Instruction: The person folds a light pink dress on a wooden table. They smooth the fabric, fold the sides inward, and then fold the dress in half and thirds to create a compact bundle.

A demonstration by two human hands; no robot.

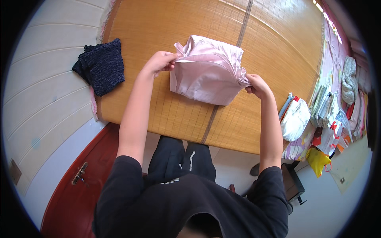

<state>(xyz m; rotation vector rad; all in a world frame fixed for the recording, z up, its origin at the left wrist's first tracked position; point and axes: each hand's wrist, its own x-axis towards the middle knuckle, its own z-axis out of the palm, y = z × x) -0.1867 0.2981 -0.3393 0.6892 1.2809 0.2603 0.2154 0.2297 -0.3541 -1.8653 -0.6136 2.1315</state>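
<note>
A light pink cloth garment (205, 77) lies folded into a rough block on the bamboo mat (178, 119) before me. Its upper layer has a curved seam and gathered, ruffled edges at both sides. My left hand (162, 63) pinches the ruffled edge at the garment's left corner between thumb and fingers. At the right side, my right hand (257, 85) grips the other gathered edge, lower in the view than the left one. Some fingertips of both hands are hidden by the hands and the cloth.
A folded dark navy knitted cloth (104, 67) rests at the mat's left edge by the wall. On the right are a white folded cloth (295, 119), stacked clothes (326, 107) and a yellow bag (318, 160). A red door (71, 202) stands at lower left.
</note>
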